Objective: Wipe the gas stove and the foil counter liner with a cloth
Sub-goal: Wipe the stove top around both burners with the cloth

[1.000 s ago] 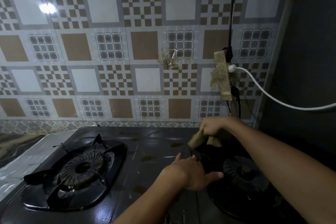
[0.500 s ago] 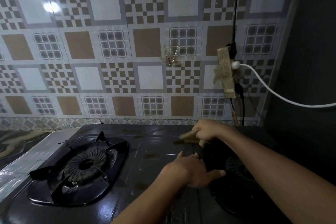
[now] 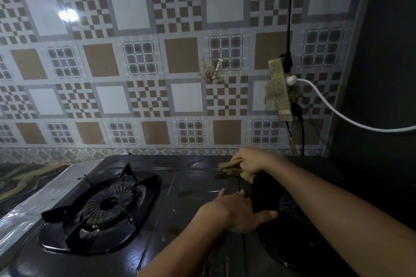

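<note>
While bunched under curled right-hand fingers, cloth touches stove.

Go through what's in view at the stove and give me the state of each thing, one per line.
Left burner: unlit, grate in place.
Stove top: dark, with brown spots.
Cloth: bunched, pressed on the stove's back edge.
Right hand: grips the cloth.
Left hand: flat, resting on the stove.
Foil liner: lying flat left of the stove.
White cable: plugged into the wall strip.

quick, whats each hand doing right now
Left hand: open, fingers flat on the stove top by the right burner.
Right hand: closed around the cloth, pressing it on the stove's back edge.
</note>
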A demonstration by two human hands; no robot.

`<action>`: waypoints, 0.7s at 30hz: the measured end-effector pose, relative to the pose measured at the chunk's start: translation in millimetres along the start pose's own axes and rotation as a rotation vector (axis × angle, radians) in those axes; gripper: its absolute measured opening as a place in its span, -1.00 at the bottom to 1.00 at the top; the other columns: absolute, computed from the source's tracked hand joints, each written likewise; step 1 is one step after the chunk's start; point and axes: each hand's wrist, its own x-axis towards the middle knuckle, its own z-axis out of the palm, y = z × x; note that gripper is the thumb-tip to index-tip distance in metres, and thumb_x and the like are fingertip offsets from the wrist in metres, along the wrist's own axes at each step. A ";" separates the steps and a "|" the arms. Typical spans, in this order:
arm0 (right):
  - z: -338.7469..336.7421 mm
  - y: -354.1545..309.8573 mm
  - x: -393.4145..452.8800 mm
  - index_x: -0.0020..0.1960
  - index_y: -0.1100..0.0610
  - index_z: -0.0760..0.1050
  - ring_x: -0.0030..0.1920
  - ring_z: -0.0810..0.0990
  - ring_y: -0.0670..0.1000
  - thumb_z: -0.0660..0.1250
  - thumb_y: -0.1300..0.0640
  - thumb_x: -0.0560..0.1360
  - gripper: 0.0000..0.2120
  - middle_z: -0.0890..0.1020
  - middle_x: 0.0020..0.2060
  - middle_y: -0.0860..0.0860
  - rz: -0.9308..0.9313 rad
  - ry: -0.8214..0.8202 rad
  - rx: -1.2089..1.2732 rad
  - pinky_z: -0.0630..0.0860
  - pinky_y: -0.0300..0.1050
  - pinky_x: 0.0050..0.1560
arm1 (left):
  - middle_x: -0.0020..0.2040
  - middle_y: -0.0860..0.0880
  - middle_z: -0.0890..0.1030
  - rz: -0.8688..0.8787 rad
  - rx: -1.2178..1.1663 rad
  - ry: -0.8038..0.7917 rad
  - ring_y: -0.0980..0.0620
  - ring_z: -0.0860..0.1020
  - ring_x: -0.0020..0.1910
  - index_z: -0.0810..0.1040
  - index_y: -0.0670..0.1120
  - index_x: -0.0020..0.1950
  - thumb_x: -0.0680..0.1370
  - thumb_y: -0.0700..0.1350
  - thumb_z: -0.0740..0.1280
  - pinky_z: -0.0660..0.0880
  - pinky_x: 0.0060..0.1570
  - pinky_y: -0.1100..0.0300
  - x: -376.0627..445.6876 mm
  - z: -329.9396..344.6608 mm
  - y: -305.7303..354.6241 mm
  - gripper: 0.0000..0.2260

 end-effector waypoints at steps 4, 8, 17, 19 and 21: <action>-16.3 15.4 -3.3 0.02 0.04 0.65 -0.07 0.58 0.03 0.19 0.20 0.49 -0.72 0.65 -0.04 0.03 0.060 -0.122 -0.134 0.54 -0.03 -0.05 | 0.58 -0.11 0.08 0.013 -0.008 0.017 0.02 -0.06 0.57 0.04 -0.09 0.58 0.56 0.38 -0.13 -0.18 0.49 -0.17 1.0 2.9 0.1 -0.26; -43.1 22.9 -4.7 -0.16 0.14 0.60 -0.15 0.56 0.05 0.36 0.00 0.46 -0.80 0.63 -0.15 0.05 0.182 -0.198 -0.261 0.51 -0.03 -0.14 | 0.59 -0.09 0.08 0.015 -0.005 0.010 0.03 -0.07 0.57 0.02 -0.05 0.59 0.56 0.38 -0.13 -0.20 0.48 -0.17 0.4 2.1 -0.7 -0.28; -6.5 -17.9 -8.0 -0.03 0.15 0.52 -0.15 0.54 0.05 0.23 0.21 0.49 -0.88 0.53 -0.15 0.08 0.165 0.113 -0.184 0.51 -0.07 -0.16 | 0.59 -0.07 0.08 -0.022 -0.043 0.015 0.05 -0.08 0.57 0.04 -0.04 0.59 0.58 0.35 -0.11 -0.22 0.48 -0.17 -2.9 1.0 4.6 -0.31; 2.8 -28.8 -8.1 -0.07 0.14 0.50 -0.21 0.51 0.04 0.25 0.17 0.49 -0.92 0.50 -0.24 0.06 0.119 0.092 -0.207 0.47 -0.08 -0.23 | 0.59 -0.08 0.08 -0.037 -0.053 0.028 0.04 -0.07 0.57 0.06 -0.03 0.58 0.57 0.35 -0.11 -0.21 0.48 -0.19 1.5 5.0 1.7 -0.31; 4.7 -35.4 -10.9 -0.11 0.14 0.49 -0.27 0.48 0.01 0.27 0.18 0.48 -0.95 0.49 -0.26 0.05 0.042 0.046 -0.227 0.43 -0.09 -0.27 | 0.59 -0.09 0.06 -0.044 -0.058 0.053 0.03 -0.06 0.57 0.08 -0.03 0.58 0.56 0.37 -0.11 -0.22 0.47 -0.21 6.6 8.5 0.3 -0.29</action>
